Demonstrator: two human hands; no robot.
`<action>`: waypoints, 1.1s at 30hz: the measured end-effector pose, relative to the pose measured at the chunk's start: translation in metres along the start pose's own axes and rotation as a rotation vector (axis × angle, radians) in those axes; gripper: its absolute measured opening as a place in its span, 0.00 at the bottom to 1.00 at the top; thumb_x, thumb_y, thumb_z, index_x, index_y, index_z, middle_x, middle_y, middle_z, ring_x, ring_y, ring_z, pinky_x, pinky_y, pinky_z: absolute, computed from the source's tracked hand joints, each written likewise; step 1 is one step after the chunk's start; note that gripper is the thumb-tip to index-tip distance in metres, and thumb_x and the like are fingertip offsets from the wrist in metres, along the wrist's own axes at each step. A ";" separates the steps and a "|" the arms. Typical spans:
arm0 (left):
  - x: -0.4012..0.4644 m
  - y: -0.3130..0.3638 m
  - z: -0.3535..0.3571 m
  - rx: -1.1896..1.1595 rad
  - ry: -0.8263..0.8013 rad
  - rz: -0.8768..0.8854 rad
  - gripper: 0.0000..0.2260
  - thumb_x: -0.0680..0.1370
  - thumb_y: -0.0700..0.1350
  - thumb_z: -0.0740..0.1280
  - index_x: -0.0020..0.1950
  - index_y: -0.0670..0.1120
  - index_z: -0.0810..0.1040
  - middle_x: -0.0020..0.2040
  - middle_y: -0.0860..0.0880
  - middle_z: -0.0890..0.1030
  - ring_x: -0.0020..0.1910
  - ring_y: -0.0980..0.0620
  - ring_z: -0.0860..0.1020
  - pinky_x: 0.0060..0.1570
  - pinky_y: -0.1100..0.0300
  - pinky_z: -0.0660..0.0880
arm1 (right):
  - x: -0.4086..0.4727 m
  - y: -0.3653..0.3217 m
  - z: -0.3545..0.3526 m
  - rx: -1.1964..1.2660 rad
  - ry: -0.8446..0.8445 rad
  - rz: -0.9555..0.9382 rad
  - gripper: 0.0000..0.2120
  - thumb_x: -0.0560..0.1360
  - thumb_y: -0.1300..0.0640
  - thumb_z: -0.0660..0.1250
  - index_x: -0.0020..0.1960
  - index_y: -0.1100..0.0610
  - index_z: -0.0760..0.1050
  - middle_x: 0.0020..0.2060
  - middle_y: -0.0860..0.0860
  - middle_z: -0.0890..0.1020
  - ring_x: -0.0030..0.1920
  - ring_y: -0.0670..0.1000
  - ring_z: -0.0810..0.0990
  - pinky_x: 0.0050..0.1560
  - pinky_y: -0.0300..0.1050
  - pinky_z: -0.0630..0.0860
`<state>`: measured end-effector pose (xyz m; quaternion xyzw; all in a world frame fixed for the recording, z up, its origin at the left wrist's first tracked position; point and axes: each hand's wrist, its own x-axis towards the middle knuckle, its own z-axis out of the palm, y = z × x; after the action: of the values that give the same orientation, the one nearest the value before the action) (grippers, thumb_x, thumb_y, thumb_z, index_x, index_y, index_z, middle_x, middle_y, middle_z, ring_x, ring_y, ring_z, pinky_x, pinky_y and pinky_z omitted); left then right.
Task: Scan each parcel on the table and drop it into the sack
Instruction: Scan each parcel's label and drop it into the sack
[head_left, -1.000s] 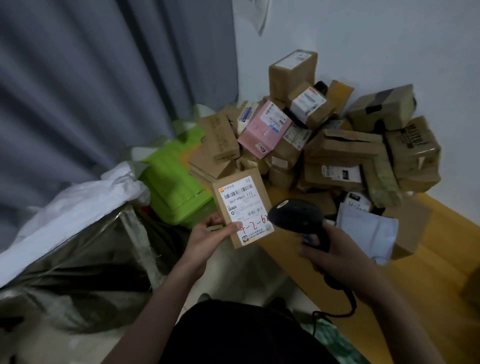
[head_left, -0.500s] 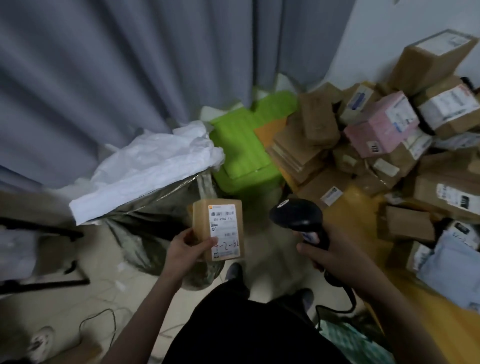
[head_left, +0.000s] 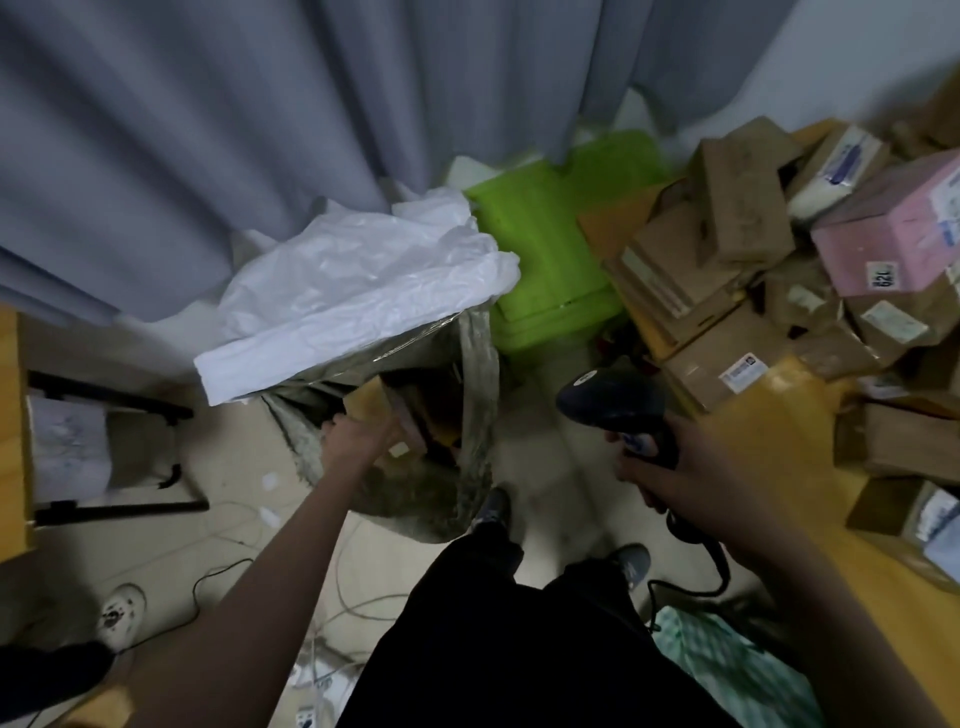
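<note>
My left hand (head_left: 358, 435) reaches into the mouth of the sack (head_left: 480, 364) and holds the small brown parcel (head_left: 368, 401) just inside it. The sack stands on the floor with its white rim folded back, and other parcels show dimly inside. My right hand (head_left: 685, 467) grips the black handheld scanner (head_left: 610, 402), held over the floor between the sack and the wooden table (head_left: 779, 400). A heap of brown cardboard parcels (head_left: 727, 234), with a pink box (head_left: 893, 239) among them, covers the table at the right.
A green plastic bin (head_left: 545, 249) sits between sack and table against the grey curtain (head_left: 260, 130). A black metal frame (head_left: 109, 410) stands at the left. Cables (head_left: 228, 571) and a white shoe (head_left: 122, 613) lie on the floor; my feet stand below the sack.
My view swung left from the table to the sack. My left hand carried the small labelled parcel from in front of the scanner down into the sack's mouth. The scanner hand stayed put.
</note>
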<state>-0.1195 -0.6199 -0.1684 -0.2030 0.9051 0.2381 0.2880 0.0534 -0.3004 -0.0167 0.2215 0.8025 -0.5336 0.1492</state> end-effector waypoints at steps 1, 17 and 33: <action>-0.002 0.005 -0.001 0.037 -0.029 0.042 0.42 0.69 0.66 0.67 0.69 0.33 0.69 0.67 0.35 0.73 0.69 0.36 0.69 0.65 0.47 0.69 | -0.001 -0.001 0.002 0.001 0.002 0.006 0.09 0.74 0.64 0.71 0.51 0.53 0.78 0.25 0.45 0.77 0.28 0.49 0.77 0.35 0.50 0.74; -0.071 0.119 0.046 0.511 -0.043 0.626 0.30 0.76 0.57 0.68 0.72 0.41 0.69 0.67 0.39 0.72 0.67 0.37 0.72 0.66 0.47 0.70 | -0.052 0.036 -0.066 0.186 0.219 0.047 0.09 0.75 0.68 0.69 0.51 0.56 0.77 0.25 0.45 0.76 0.26 0.46 0.74 0.28 0.40 0.71; -0.288 0.340 0.225 0.559 -0.110 1.241 0.28 0.77 0.57 0.67 0.73 0.46 0.70 0.69 0.42 0.73 0.70 0.41 0.70 0.65 0.50 0.71 | -0.197 0.165 -0.229 0.351 0.619 0.147 0.07 0.77 0.65 0.68 0.55 0.57 0.76 0.33 0.53 0.78 0.29 0.45 0.76 0.32 0.38 0.73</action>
<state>0.0208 -0.1573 -0.0455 0.4478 0.8656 0.1262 0.1853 0.3069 -0.0727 0.0351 0.4521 0.6877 -0.5586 -0.1032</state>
